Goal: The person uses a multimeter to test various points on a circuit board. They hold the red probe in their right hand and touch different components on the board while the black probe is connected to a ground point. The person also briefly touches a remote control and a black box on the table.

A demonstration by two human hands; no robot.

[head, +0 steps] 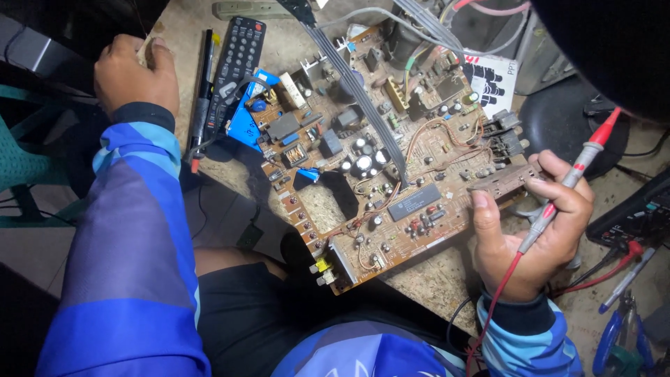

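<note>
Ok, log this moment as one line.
left hand: closed on table edge | right hand: holding red probe, thumb on circuit board | remote: beside board

The circuit board (391,160) lies on the table (433,279), remote control (234,73) at its left.

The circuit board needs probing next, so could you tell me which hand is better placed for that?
Probably the right hand: it holds the red probe and grips the circuit board at its edge. The left hand rests apart, at the table's far corner beside the remote control.
</note>
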